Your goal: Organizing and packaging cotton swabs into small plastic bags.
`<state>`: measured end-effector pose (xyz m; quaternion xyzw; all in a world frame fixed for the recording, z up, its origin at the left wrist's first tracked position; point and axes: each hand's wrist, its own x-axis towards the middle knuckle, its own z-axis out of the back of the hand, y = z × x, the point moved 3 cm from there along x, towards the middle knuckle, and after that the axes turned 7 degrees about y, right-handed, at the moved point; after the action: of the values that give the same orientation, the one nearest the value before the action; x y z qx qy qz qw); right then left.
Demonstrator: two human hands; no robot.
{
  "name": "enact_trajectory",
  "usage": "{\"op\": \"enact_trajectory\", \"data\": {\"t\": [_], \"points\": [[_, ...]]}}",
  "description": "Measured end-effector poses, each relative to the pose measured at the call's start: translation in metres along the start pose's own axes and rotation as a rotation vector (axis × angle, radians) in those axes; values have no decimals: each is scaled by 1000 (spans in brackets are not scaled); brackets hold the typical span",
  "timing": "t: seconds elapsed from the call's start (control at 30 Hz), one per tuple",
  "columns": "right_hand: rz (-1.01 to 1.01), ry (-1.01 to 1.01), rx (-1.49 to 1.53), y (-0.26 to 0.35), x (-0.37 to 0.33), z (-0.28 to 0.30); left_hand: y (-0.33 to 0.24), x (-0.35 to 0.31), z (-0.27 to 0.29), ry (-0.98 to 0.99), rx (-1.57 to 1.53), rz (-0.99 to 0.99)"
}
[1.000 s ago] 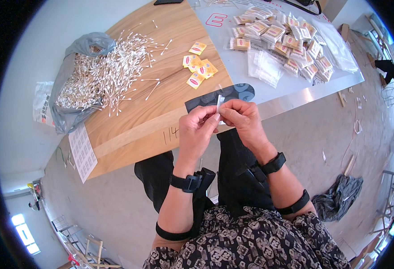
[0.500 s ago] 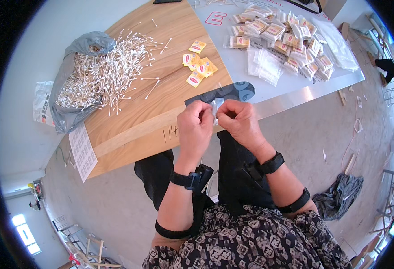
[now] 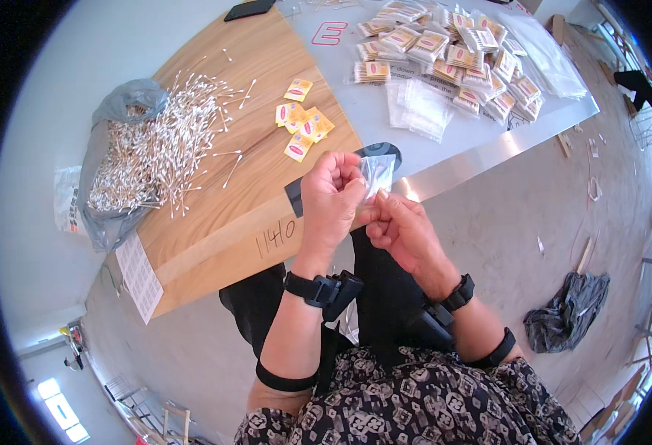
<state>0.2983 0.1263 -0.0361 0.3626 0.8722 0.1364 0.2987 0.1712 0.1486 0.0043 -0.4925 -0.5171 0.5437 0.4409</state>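
A small clear plastic bag (image 3: 379, 172) is held up in front of me at the table's front edge. My left hand (image 3: 330, 199) pinches its left side, with the fingers curled. At the bag's lower edge, my right hand (image 3: 406, 231) has its thumb and fingers pressed together on the plastic. Whether anything lies inside the bag is hard to make out. Beyond my left hand lie several yellow printed cards (image 3: 307, 124) on the wood.
A large heap of cotton swabs (image 3: 170, 144) spills from a grey plastic bag (image 3: 99, 222) on the left. Filled swab packets (image 3: 430, 46) pile up at the far right, beside flat clear bags (image 3: 424, 107). A phone (image 3: 249, 9) lies at the back; a label sheet (image 3: 139, 276) overhangs the left edge.
The small bag has come up into clearer view between my hands. My right hand has turned and dropped to its lower edge. The whole view has shifted slightly.
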Motion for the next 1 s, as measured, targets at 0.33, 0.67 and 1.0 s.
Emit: {"op": "enact_trajectory", "data": {"t": [0.33,0.67,1.0], "points": [[269,-74,367,28,24,15,-4,51,-26,194,363,-86],[392,-295,194,54,53,53,10,99,-42,326,751,-494],[390,-399,86,40,61,65,32,118,-36,406,854,-278]]}}
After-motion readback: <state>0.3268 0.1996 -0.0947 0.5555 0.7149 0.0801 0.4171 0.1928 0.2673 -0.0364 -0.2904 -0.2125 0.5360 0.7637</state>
